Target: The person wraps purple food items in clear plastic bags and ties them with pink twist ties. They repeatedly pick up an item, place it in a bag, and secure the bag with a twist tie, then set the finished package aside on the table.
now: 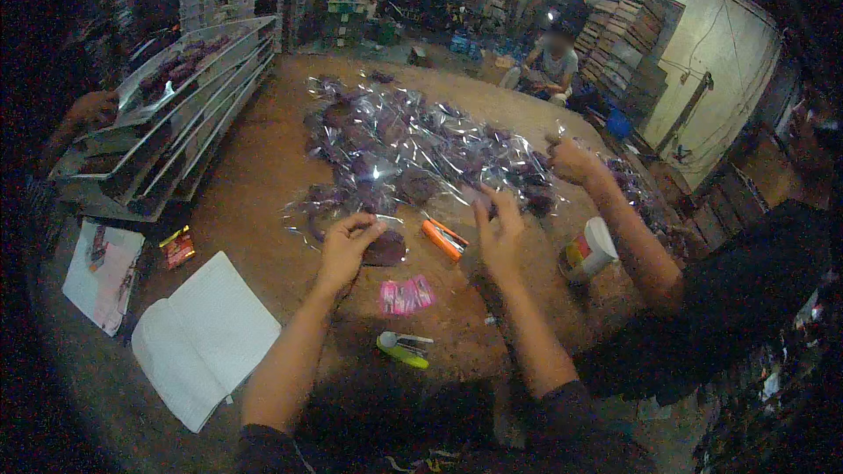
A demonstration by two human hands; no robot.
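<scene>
My left hand (349,247) pinches the top edge of a clear plastic packet (387,249) with dark reddish-purple contents, just above the table. To its right, my right hand (502,224) is raised with thumb and fingers partly bent. A small pale, blurred piece shows at its fingertips; I cannot tell whether it is gripped. Between my hands lies an orange stapler (444,240). Several pink printed labels (407,295) lie nearer to me, with a yellow-green stapler (403,350) below them. Beyond my hands spreads a large heap of similar shiny packets (402,138).
Another person's hand (573,158) reaches over the heap's right side, near a white cup (596,243). At left, a hand (99,108) touches stacked metal trays (178,118). An open notebook (207,336), a booklet (105,276) and a red-yellow sachet (178,247) lie left. A person (553,69) sits beyond.
</scene>
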